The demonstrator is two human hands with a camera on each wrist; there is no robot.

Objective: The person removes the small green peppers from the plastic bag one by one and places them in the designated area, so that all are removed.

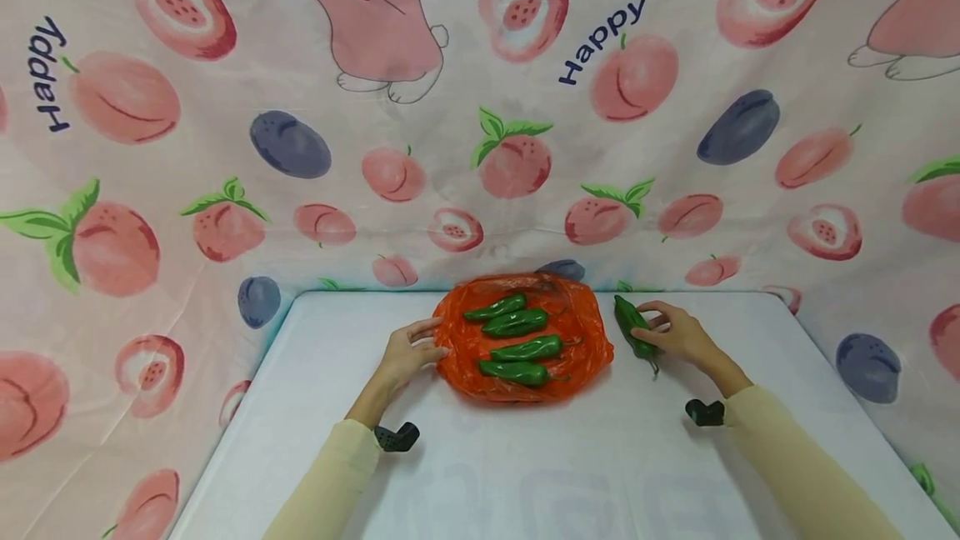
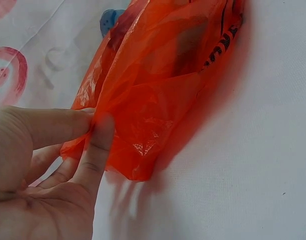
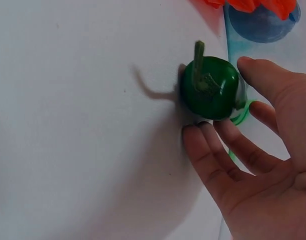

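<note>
An orange-red plastic bag lies spread on the white table, with several green peppers on it. At its left edge my left hand pinches the rim between thumb and fingers; the left wrist view shows the thin plastic between them. To the right of the bag, my right hand holds one long green pepper, thumb on one side and fingers on the other. Stem end toward the camera, that pepper shows in the right wrist view. The bag hides part of the left fingertips.
The white table ends at a cloth backdrop printed with peaches and plums, which rises right behind the bag. Black wrist devices sit at both sleeves.
</note>
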